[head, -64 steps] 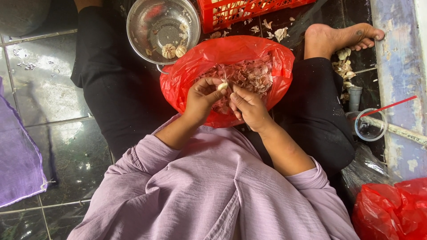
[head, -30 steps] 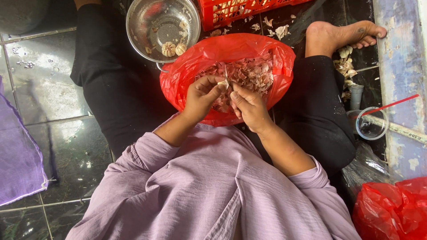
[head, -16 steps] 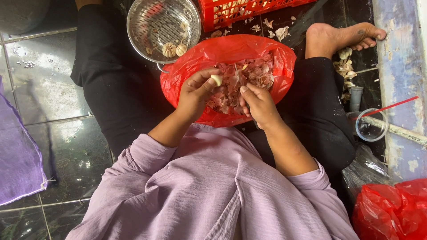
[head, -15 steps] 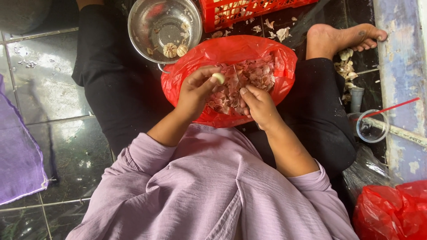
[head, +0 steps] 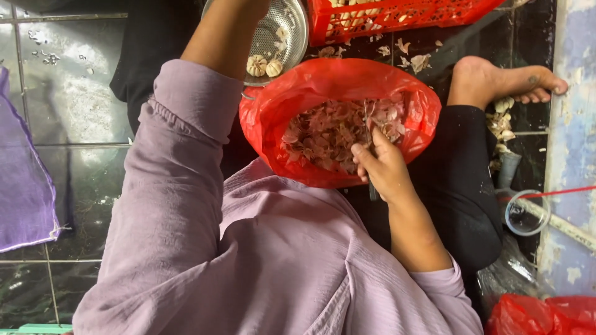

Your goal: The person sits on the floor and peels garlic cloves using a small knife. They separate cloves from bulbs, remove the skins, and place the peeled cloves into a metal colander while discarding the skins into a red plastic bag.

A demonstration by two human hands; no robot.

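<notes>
A red plastic bag full of pinkish garlic skins rests on my lap. My right hand lies on the bag's near edge, closed around a small knife whose thin blade points up over the skins. My left arm in a lilac sleeve stretches up over a metal bowl that holds a few garlic bulbs. The left hand itself is beyond the top edge of the view.
A red plastic crate stands behind the bag. My bare foot lies at the right, with garlic scraps beside it. A clear cup with a red straw, another red bag and a purple cloth lie on the dark tiled floor.
My left hand has left the bag carrying a peeled clove and reached up to the metal bowl, passing out of view. The right hand stayed at the bag with the knife.
</notes>
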